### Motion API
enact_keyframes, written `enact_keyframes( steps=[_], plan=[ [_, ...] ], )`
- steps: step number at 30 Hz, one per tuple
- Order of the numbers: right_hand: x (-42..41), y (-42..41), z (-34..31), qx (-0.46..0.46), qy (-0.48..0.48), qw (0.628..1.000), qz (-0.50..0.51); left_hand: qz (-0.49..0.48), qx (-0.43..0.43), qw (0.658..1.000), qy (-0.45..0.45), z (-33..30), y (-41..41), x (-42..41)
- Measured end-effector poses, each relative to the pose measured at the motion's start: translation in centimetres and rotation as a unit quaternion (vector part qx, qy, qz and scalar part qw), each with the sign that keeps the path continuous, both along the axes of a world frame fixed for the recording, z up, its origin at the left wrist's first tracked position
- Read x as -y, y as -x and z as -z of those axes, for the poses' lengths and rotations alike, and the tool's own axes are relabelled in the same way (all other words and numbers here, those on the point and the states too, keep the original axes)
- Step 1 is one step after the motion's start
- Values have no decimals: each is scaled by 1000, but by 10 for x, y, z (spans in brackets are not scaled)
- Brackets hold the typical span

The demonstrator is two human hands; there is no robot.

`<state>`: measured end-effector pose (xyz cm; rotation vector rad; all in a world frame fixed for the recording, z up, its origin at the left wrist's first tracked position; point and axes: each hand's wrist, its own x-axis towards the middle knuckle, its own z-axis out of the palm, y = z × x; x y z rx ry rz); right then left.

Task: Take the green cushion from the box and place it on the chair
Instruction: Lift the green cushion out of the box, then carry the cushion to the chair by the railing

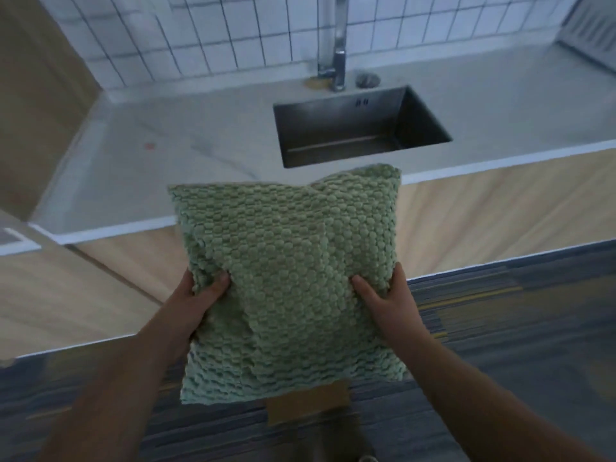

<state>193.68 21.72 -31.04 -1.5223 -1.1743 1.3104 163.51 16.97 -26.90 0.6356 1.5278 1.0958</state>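
A green cushion [286, 278] with a bumpy woven surface hangs in the air in front of me, held upright by both sides. My left hand [196, 301] grips its left edge, thumb pressed into the front. My right hand [386, 301] grips its right edge the same way. Below the cushion's bottom edge a piece of brown cardboard [310, 405], a flap of the box, shows on the floor. The rest of the box is hidden. No chair is in view.
A grey kitchen counter [166, 155] runs across ahead, with a steel sink [356, 125] and a tall tap [336, 45] against a white tiled wall. Light wooden cabinet fronts [500, 211] stand below it. A blue striped carpet [500, 311] covers the floor.
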Motion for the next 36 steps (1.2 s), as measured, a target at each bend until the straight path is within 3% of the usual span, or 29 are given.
enact_keyframes(
  steps=[5,9,14,17,20,25,31,36],
  plan=[
    [35,-66,-104,-17,-41,996,77,107,-48,991,-63,-110,-60,-17],
    [67,-117,-140,-26,-80,981,178,187,-38,973,-128,-143,-123,-49],
    [145,-185,-176,-17,-126,928,350,360,-7,913,-194,-167,-235,-81],
    [216,-222,-195,22,-139,870,473,453,7,865,-215,-181,-328,-73],
    [301,-252,-209,71,-147,791,590,565,31,787,-248,-193,-433,-27],
    [451,-287,-228,117,-127,650,740,703,90,644,-289,-202,-583,95],
    [608,-312,-224,161,-102,483,855,819,160,498,-233,-201,-720,280],
    [711,-353,-215,155,-84,407,896,858,173,434,-214,-191,-812,408]
  ],
)
